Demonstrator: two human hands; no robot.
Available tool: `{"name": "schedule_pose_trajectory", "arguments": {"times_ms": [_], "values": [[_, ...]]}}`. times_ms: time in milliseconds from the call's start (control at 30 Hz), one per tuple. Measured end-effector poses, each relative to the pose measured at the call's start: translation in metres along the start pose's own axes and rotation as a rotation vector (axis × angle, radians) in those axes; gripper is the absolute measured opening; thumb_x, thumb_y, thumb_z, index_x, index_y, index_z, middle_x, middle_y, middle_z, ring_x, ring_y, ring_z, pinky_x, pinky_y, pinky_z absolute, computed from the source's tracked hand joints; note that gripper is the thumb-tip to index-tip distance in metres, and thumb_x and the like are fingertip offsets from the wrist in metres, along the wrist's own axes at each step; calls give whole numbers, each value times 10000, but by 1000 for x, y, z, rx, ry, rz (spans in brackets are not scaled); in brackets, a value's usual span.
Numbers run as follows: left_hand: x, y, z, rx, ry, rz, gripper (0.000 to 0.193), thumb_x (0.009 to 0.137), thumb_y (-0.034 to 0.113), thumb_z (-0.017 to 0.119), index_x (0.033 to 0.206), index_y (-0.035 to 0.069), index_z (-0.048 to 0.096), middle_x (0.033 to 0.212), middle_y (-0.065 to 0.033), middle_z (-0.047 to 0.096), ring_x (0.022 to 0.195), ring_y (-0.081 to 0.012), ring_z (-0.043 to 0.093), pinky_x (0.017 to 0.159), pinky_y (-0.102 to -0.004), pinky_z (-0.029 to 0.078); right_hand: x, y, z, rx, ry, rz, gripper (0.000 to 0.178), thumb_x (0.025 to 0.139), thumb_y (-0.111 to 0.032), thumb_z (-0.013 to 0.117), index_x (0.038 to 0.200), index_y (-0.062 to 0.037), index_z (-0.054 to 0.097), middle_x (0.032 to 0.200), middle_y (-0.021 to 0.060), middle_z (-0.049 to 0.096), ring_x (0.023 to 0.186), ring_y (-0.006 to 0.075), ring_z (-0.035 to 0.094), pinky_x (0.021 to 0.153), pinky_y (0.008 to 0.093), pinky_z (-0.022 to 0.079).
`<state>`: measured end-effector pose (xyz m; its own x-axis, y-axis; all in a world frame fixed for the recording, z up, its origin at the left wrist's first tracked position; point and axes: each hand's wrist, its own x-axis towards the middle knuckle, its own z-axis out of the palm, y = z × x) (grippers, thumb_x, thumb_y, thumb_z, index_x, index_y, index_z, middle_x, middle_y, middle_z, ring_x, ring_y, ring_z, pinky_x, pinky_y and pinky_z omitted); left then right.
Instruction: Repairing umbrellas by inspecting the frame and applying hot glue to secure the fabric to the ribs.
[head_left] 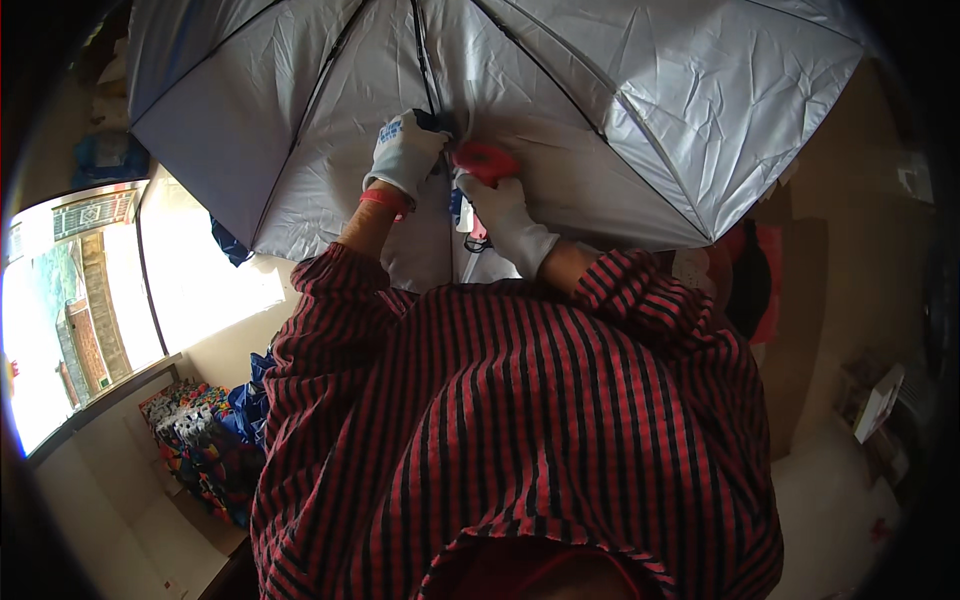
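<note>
An open umbrella (370, 90) with a silvery lining and dark ribs spreads in front of me. Both my hands wear white gloves. My left hand (405, 150) is closed on the dark middle part of the umbrella, where the ribs come together. Just to its right, my right hand (508, 215) is closed on a red rounded thing (487, 160), smeared by motion, so its kind is unclear. Below the hands, between my wrists, a small white and pink tag (474, 226) shows, with a dark cord loop by it. My fingers partly hide the umbrella's centre.
A bright window or doorway (80, 300) opens at the left. Below it lies a pile of colourful and blue folded fabric (205, 440). Red and black items (755, 280) are beyond the umbrella's right edge. A white box-like object (880, 403) stands farther right.
</note>
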<state>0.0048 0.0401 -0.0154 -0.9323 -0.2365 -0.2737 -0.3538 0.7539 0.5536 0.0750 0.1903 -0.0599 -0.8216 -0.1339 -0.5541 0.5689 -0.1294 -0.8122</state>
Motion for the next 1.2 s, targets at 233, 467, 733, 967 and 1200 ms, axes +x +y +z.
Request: {"name": "schedule_pose_trajectory", "arguments": {"times_ms": [233, 467, 733, 967, 1200], "values": [[2, -9, 5, 200, -71, 8, 390, 725, 325, 717, 959, 18, 658, 871, -183, 694, 879, -338, 671, 805, -411, 514, -20, 16, 11, -28, 39, 21, 236, 830, -273, 653, 806, -44, 599, 645, -4, 553, 573, 99, 546, 523, 311, 422], [9, 4, 4, 67, -169, -50, 247, 790, 199, 666, 940, 3, 654, 775, -153, 693, 677, -261, 682, 609, -363, 530, -20, 15, -2, 159, -99, 25, 266, 831, -283, 666, 888, -30, 608, 697, -6, 571, 596, 100, 560, 543, 307, 438], [15, -1, -4, -63, -208, -52, 205, 814, 138, 676, 950, -12, 643, 731, -105, 678, 507, -193, 650, 432, -323, 497, -8, 16, -18, 292, -203, 197, 422, 840, -287, 699, 1080, 31, 560, 938, 86, 609, 747, 156, 607, 623, 326, 493], [19, 3, -4, -134, -283, -122, 172, 826, 144, 665, 889, -16, 653, 696, -103, 673, 492, -192, 638, 426, -304, 483, 8, 3, -27, 288, -196, 270, 413, 836, -271, 723, 1083, 18, 561, 894, 85, 626, 744, 183, 633, 590, 353, 524], [24, -14, -7, -213, -317, 48, 212, 809, 144, 666, 946, -18, 660, 732, -94, 683, 565, -181, 635, 516, -304, 505, 19, 6, -23, 271, -303, 379, 252, 862, -270, 703, 962, -53, 625, 772, 46, 647, 590, 167, 624, 497, 317, 509]]}}
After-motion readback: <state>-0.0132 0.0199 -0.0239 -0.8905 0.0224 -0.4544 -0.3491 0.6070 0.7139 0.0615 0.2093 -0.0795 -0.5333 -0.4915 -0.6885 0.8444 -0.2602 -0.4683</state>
